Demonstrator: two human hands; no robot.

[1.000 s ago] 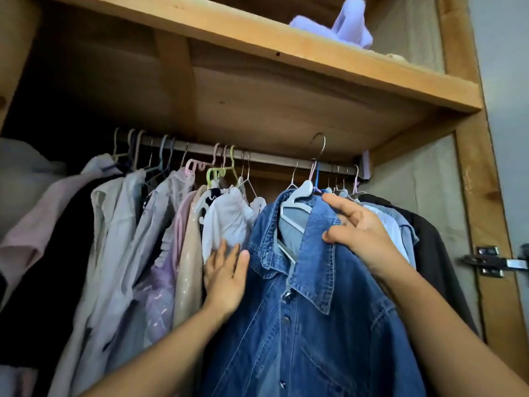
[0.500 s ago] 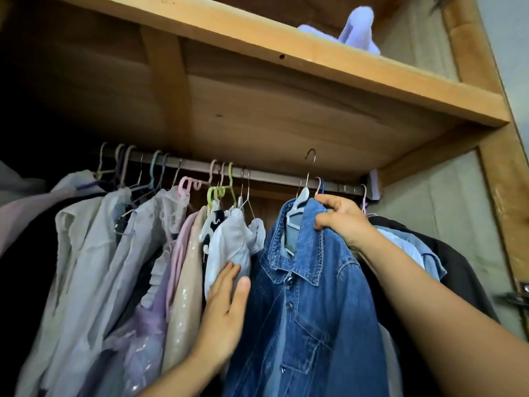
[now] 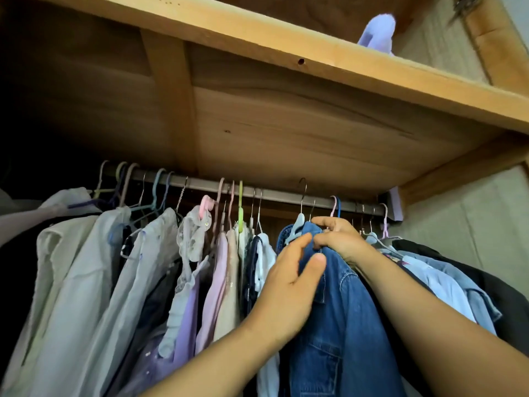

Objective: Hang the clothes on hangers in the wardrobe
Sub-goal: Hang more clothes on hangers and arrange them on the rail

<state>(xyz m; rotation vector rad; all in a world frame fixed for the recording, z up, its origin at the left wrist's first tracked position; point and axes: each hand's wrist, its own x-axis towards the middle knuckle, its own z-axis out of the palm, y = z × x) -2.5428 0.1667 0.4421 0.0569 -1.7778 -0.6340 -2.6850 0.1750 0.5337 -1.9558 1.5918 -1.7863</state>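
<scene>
At the left, pale shirts point(image 3: 86, 270) hang packed along the metal rail point(image 3: 274, 197), as before. The left hand point(image 3: 289, 285) has risen from the white garment point(image 3: 264, 259) to the denim jacket point(image 3: 340, 316), fingers straight and thumb spread against its front, nearer the collar than earlier. The jacket hangs on a light blue hanger point(image 3: 296, 226) whose hook is over the rail. The right hand point(image 3: 340, 239) pinches the jacket's collar, fingers curled tighter than before. Right of it hang a light blue shirt point(image 3: 446, 285) and a dark garment point(image 3: 503, 293). Above, a lilac item point(image 3: 378, 32) sits on the wooden shelf point(image 3: 286, 50).
</scene>
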